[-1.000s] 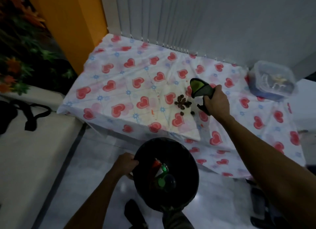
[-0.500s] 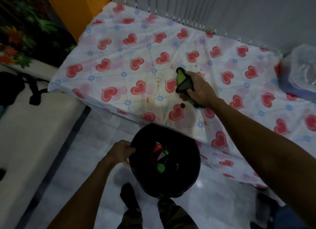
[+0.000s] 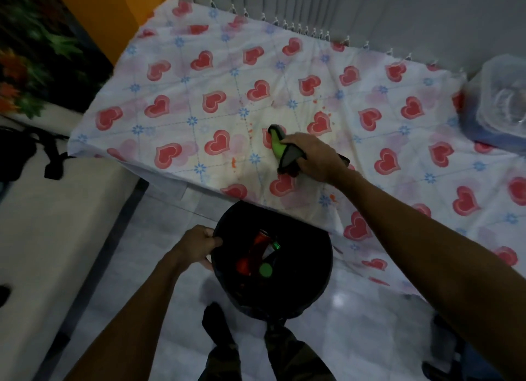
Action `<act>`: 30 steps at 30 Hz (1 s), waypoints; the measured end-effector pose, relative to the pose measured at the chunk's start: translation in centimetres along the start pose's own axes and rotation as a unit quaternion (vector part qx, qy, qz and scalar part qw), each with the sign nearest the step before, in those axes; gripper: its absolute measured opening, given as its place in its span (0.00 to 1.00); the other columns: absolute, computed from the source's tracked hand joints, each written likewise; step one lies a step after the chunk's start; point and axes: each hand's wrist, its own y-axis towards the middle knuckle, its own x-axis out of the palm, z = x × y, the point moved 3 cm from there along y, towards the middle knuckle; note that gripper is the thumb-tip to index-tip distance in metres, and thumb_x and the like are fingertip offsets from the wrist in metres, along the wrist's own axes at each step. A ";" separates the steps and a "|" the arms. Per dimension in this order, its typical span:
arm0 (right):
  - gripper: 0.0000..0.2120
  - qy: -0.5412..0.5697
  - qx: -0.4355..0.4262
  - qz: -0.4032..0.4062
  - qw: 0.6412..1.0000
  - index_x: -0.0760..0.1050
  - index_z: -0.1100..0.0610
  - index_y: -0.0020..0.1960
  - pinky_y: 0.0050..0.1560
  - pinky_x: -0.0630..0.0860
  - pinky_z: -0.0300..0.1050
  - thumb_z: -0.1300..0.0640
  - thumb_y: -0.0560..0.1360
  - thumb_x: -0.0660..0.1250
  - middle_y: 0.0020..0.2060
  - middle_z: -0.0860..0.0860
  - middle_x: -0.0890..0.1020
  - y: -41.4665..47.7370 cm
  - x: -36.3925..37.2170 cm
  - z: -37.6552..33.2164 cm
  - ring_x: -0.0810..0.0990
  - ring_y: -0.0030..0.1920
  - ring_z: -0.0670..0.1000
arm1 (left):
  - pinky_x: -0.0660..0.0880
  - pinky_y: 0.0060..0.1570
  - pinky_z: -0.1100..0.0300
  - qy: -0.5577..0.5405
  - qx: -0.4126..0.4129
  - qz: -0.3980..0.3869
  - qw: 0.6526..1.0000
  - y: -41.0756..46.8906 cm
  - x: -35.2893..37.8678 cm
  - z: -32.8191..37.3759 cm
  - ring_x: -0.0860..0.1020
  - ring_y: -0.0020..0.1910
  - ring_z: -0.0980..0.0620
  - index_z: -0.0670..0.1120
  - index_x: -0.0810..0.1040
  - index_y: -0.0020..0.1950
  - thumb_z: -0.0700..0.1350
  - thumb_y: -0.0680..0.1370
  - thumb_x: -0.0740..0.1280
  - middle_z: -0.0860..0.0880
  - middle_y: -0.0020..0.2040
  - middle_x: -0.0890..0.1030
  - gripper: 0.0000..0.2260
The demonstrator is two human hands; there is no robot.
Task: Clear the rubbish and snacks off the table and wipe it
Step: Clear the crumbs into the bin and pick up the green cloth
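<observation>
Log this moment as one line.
left hand: grips bin rim | right hand: holds green cloth on tablecloth | bin: by near edge, holds rubbish

Two hands are in view: one left hand (image 3: 199,245) and one right hand (image 3: 316,158). There is one tabletop (image 3: 370,141) under one heart-print tablecloth (image 3: 199,81). On it are one green-and-grey wiping cloth (image 3: 280,145) and one clear lidded box (image 3: 503,95). One black bin (image 3: 313,266) shows one red item (image 3: 257,249) and one green cap (image 3: 265,270); anything else inside is too dark to count.
</observation>
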 end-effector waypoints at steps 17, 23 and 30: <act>0.30 0.038 -0.054 0.069 0.995 0.72 0.53 0.71 0.72 0.67 0.50 0.59 0.69 0.63 0.71 0.52 0.74 -9.4 6.4 -6.0 0.69 0.73 0.54 | 0.81 0.33 0.55 -0.008 0.014 -0.012 1.000 0.8 1.1 -0.6 0.83 0.39 0.46 0.34 0.84 0.48 0.37 0.78 0.67 0.42 0.40 0.85 0.08; 0.29 0.004 -0.078 0.026 0.997 0.74 0.55 0.70 0.75 0.63 0.49 0.55 0.70 0.56 0.72 0.53 0.73 -13.4 9.8 -9.5 0.66 0.75 0.54 | 0.81 0.31 0.56 -0.009 0.021 -0.010 1.000 0.3 1.5 -0.5 0.83 0.39 0.44 0.33 0.83 0.50 0.36 0.79 0.67 0.39 0.42 0.84 0.08; 0.29 0.012 -0.065 -0.005 0.998 0.72 0.51 0.72 0.71 0.70 0.48 0.54 0.72 0.53 0.73 0.50 0.72 -15.8 11.3 -10.8 0.66 0.75 0.53 | 0.82 0.33 0.54 -0.010 0.025 -0.011 1.000 0.0 1.5 -0.4 0.84 0.39 0.44 0.38 0.85 0.44 0.37 0.79 0.66 0.41 0.41 0.85 0.08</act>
